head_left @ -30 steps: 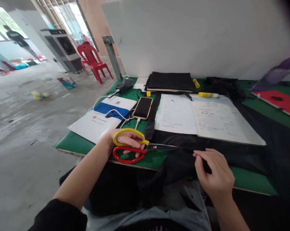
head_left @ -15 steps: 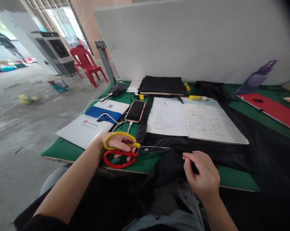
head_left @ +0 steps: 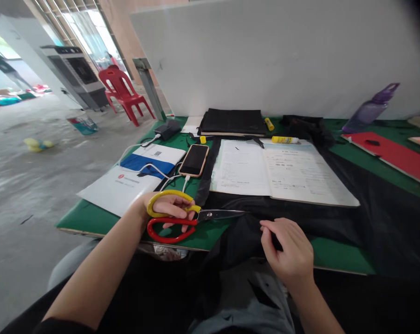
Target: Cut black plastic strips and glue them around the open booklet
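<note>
Large scissors [head_left: 173,225] with one yellow and one red handle lie in my left hand [head_left: 173,208], whose fingers pass through the yellow loop. Their blades look closed and point right over black cloth [head_left: 244,232]. My right hand [head_left: 288,248] is at the front edge beyond the scissor tip, its fingers curled with thumb and index close together; whether cloth is between them is hidden. The black cloth runs along the green table [head_left: 342,255] and drapes over its front edge. Behind it lies an open book [head_left: 282,176] with a yellow glue stick [head_left: 284,139] on its top edge.
A charging phone [head_left: 194,160] and white-and-blue papers [head_left: 126,181] lie at the left. Farther back are a black folder [head_left: 234,122] and a white board [head_left: 282,60]. On the right are a red board [head_left: 394,155] and a purple bottle [head_left: 368,110]. A red chair [head_left: 124,95] stands beyond.
The view has shifted slightly, so most things sit a little farther left. Both hands keep nearly the same pose, and the scissors stay in my left hand.
</note>
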Demonstrator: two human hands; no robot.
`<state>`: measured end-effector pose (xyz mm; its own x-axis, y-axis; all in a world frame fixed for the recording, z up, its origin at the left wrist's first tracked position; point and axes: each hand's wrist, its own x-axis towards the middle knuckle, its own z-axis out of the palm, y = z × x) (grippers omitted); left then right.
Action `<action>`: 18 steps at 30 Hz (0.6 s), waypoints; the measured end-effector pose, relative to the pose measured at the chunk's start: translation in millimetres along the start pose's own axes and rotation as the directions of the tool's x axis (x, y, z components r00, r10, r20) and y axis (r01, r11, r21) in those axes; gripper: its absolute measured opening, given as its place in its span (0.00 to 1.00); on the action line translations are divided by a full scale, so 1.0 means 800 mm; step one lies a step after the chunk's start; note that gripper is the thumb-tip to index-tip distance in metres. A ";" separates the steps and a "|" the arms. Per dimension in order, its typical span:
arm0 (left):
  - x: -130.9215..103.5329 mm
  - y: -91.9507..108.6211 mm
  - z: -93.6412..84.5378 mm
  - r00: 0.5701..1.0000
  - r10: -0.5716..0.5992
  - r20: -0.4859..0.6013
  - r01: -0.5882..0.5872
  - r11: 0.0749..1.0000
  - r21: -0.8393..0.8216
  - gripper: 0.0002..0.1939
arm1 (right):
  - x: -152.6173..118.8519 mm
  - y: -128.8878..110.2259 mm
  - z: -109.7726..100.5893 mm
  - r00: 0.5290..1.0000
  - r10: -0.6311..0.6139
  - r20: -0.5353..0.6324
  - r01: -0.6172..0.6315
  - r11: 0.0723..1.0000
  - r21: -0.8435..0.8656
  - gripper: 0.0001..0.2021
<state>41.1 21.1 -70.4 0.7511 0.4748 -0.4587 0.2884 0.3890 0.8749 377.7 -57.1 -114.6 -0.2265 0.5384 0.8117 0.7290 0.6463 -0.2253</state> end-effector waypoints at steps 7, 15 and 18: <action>0.000 -0.005 -0.001 0.999 0.003 -0.042 -0.002 1.000 0.013 0.16 | 0.000 0.000 -0.001 0.999 0.009 0.038 -0.010 1.000 0.028 0.11; 0.001 0.000 0.007 1.000 -0.004 -0.014 0.005 1.000 0.030 0.13 | 0.000 0.000 -0.002 0.998 0.016 0.057 -0.020 0.998 0.066 0.12; 0.001 0.004 0.011 0.998 0.042 -0.048 -0.036 0.993 0.111 0.13 | 0.000 0.000 -0.002 0.997 0.023 0.069 -0.028 0.997 0.073 0.12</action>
<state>47.7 16.0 -66.5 0.7331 0.5278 -0.4289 0.3253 0.2817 0.9027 378.5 -58.2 -114.0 -0.2541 0.5889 0.7673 0.6860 0.6689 -0.2862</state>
